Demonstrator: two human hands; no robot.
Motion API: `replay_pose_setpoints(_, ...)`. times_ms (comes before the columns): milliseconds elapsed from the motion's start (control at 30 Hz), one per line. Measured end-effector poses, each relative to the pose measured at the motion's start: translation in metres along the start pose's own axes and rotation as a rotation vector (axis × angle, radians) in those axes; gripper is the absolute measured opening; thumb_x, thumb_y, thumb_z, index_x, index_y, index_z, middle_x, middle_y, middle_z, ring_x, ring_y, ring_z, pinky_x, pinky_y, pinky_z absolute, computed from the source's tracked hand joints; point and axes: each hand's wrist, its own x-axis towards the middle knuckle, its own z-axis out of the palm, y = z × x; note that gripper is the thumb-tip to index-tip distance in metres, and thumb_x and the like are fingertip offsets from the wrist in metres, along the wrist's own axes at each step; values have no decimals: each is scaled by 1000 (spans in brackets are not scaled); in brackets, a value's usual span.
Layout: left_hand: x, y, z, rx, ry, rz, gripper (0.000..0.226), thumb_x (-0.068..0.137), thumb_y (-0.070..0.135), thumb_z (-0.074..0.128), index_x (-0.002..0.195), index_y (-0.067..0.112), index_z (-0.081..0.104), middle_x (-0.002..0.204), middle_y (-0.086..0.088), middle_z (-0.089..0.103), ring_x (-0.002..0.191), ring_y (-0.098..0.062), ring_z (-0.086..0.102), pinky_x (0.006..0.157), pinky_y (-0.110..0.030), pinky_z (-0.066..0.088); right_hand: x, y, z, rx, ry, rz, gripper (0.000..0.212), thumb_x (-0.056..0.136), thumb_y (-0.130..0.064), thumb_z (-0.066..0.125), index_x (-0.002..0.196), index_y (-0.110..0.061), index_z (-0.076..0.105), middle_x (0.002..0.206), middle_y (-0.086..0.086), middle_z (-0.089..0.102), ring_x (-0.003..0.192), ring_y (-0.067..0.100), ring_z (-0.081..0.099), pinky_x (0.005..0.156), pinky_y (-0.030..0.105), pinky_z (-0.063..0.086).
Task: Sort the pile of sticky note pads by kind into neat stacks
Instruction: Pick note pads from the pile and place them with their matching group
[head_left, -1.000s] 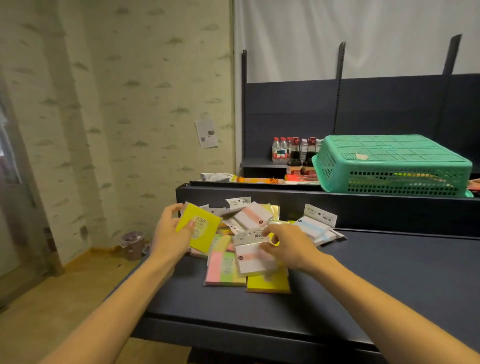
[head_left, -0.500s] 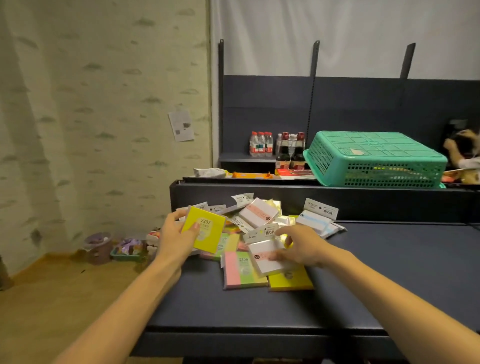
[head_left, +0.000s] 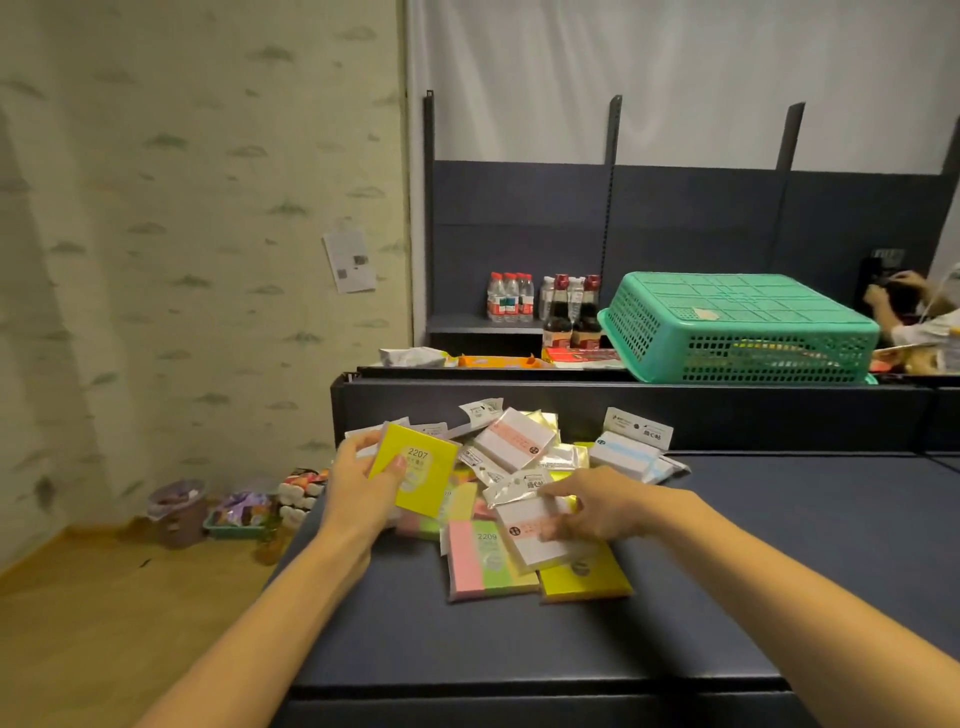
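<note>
1. Step in hand, as judged: lifting single pads out of the pile of sticky note pads (head_left: 511, 478) for sorting; no finished stacks visible on the dark shelf top (head_left: 779, 571).
2. Method advised: one pad per hand, checked by colour and printed number, set down square on bare shelf well right of the pile; matching edges aligned before release; wrapped pads likely slippery, so firm edge grip preferred.
3. Left hand (head_left: 358, 486): left edge of the pile, raised, thumb and fingers pinching yellow pad marked 2207 (head_left: 415, 467), tilted upright.
4. Right hand (head_left: 597, 506): near front of the pile, fingers curled on white pad with pink band (head_left: 535, 535); grip or mere press, cannot tell.
5. Front of the pile: pink-and-green pad marked 2209 (head_left: 485, 564); beside it, yellow pad (head_left: 587, 582) partly under the white one.
</note>
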Motion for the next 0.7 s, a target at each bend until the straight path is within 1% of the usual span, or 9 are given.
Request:
replay_pose_setpoints(100,0,0,0,13,18,6,27,91,3,58,110,20,50,106,-10,65,80,-15,64,44,-12,49,3,4,1,46,29,-7,63,81,-57,63,135,-27,49,135,6,51,119,24,49,95,33,40)
replay_pose_setpoints(200,-2,1,0,12,34,-5,28,91,4,58,111,20,50,107,-11,64,84,-19,64,46,-17,50,6,7,4,68,94,-8,62,74,-58,70,127,-29,53,129,3,55,111,21,51,88,31,43)
replay_pose_setpoints(300,-3,5,0,22,60,-1,29,91,6,59,115,19,50,112,-13,65,91,-21,63,58,-22,48,5,9,4,141,147,-10,59,68,-55,77,116,-29,55,110,-3,57,96,16,52,76,27,43)
replay_pose_setpoints(367,-4,10,1,7,69,-4,32,91,5,59,120,14,50,112,-12,65,92,-20,62,61,-21,48,3,10,1,194,192,-24,58,60,-53,83,105,-30,55,94,-7,54,88,16,52,64,26,40)
replay_pose_setpoints(400,-5,13,2,-2,72,0,32,92,4,58,122,12,49,110,-11,64,90,-19,62,61,-20,48,1,10,-1,200,216,-32,57,58,-52,85,101,-31,54,91,-8,53,86,16,53,62,26,40)
replay_pose_setpoints(467,-8,20,4,-13,70,7,33,92,3,57,123,10,48,105,-8,63,87,-16,62,59,-17,47,-3,9,-7,168,261,-49,53,59,-48,86,98,-32,53,98,-5,53,88,17,52,65,27,42)
replay_pose_setpoints(533,-11,25,6,-28,69,14,32,92,3,57,122,11,48,104,-8,63,85,-15,62,58,-17,47,-5,8,-12,115,311,-88,50,57,-45,87,94,-31,55,105,-4,47,94,18,48,73,30,45)
replay_pose_setpoints(600,-13,27,8,-39,71,20,30,92,3,58,118,14,49,106,-9,64,87,-15,62,59,-18,48,-8,7,-14,133,339,-133,48,54,-41,89,84,-30,53,105,-6,45,95,16,46,77,31,46)
replay_pose_setpoints(700,-16,29,11,-31,65,30,28,92,4,58,115,16,48,107,-8,64,83,-12,63,53,-14,51,-11,9,-13,217,367,-170,45,59,-33,88,70,-32,45,91,-6,55,82,17,50,60,25,40)
